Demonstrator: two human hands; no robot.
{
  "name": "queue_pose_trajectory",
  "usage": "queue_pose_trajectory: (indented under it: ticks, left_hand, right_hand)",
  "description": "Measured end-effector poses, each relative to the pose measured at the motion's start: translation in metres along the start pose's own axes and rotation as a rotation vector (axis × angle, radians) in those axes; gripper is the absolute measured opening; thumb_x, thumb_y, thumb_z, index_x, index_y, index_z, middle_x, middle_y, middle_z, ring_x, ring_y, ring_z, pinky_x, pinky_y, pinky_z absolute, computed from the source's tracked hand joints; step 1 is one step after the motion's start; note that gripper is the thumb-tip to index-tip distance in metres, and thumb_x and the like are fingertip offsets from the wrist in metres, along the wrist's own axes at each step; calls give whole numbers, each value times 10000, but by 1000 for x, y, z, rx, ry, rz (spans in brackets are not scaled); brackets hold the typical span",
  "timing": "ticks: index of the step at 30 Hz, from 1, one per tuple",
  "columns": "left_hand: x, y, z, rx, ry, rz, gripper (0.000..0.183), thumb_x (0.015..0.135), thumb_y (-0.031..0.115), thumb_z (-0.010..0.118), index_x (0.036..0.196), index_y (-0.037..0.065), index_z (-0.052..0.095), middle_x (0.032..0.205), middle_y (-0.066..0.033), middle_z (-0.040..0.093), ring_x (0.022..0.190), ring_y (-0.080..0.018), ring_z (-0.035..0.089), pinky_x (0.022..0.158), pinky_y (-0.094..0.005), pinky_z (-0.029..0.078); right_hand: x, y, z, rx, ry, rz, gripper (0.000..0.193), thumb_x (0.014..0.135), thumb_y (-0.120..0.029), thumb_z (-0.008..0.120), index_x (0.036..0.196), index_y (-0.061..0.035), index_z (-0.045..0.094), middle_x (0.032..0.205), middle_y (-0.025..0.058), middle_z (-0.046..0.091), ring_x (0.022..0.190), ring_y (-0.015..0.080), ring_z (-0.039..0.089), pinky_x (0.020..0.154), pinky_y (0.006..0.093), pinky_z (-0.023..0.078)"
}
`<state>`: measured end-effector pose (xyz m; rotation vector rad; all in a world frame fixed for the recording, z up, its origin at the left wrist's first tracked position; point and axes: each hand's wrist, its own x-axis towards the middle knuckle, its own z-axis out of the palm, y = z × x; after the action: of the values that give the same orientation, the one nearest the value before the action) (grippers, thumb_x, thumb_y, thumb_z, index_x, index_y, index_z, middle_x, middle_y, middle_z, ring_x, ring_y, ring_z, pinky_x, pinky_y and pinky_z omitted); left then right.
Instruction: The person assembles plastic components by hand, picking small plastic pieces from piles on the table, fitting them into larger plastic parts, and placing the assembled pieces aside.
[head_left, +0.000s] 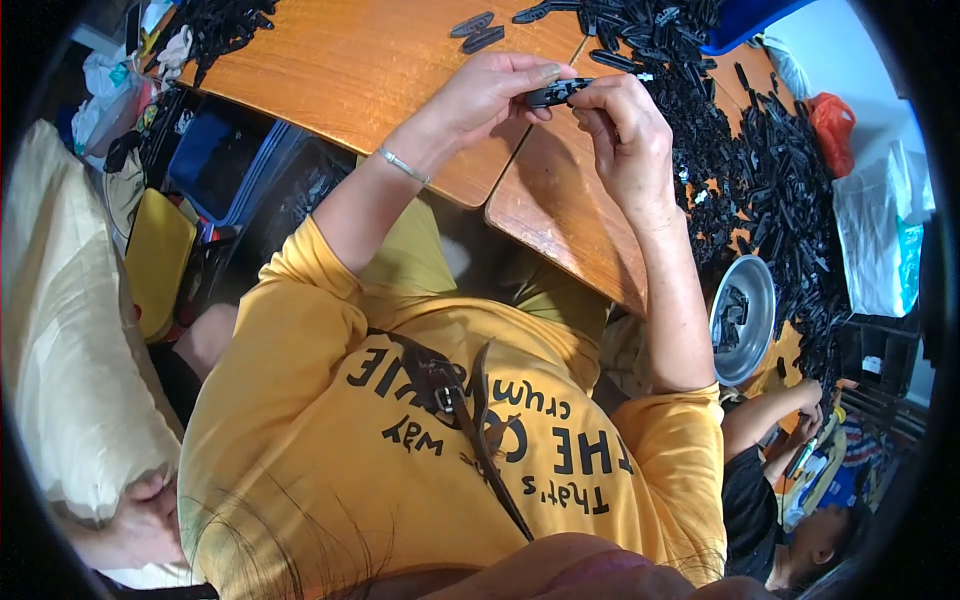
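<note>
Above the wooden table, a small, long black plastic part [553, 94] with pale spots on its face is held between my two hands. My left hand [492, 92] pinches its left end between thumb and fingers. The fingertips of my right hand [630, 125] close on its right end, partly covering it. Whether my right fingers also hold a smaller piece is hidden. Two dark oval parts [483, 38] of similar shape lie on the tabletop beyond my hands.
Heaps of black parts [790, 200] cover the table's right side, near a metal bowl [745, 320] holding more. A blue bin [750, 25] stands far right, a red bag [831, 130] beside the heap. Another person's hands [805, 405] work at lower right; someone sits at left.
</note>
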<state>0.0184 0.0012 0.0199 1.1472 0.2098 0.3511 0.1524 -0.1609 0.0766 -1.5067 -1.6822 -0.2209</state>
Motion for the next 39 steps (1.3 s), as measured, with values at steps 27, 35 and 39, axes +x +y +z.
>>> queue_pose_trajectory:
  ticks: [27, 35, 39]
  left_hand:
    - [-60, -31, 1, 559, 102, 109, 318, 985, -49, 594, 1301, -23, 603, 1190, -66, 680, 1090, -111, 659, 965, -277, 551]
    - [-119, -3, -34, 519, 405, 187, 308, 979, -30, 634, 1286, -19, 655, 1183, -80, 715, 1039, -113, 674, 915, -259, 548]
    - [-191, -1, -80, 629, 958, 362, 235, 1003, -13, 638, 1234, -5, 681, 1137, -22, 696, 959, -67, 616, 857, -215, 503]
  right_hand:
    - [-55, 8, 60, 121, -272, 544, 280, 865, -189, 836, 1027, -25, 677, 824, 166, 709, 731, 323, 708, 662, 412, 550]
    - [-54, 5, 67, 337, -220, 521, 276, 875, -133, 806, 1090, -13, 681, 985, 175, 698, 905, 326, 711, 776, 397, 562]
    - [-44, 44, 51, 44, -209, 508, 149, 865, -90, 781, 997, -52, 723, 1018, 184, 694, 831, 359, 706, 743, 417, 570]
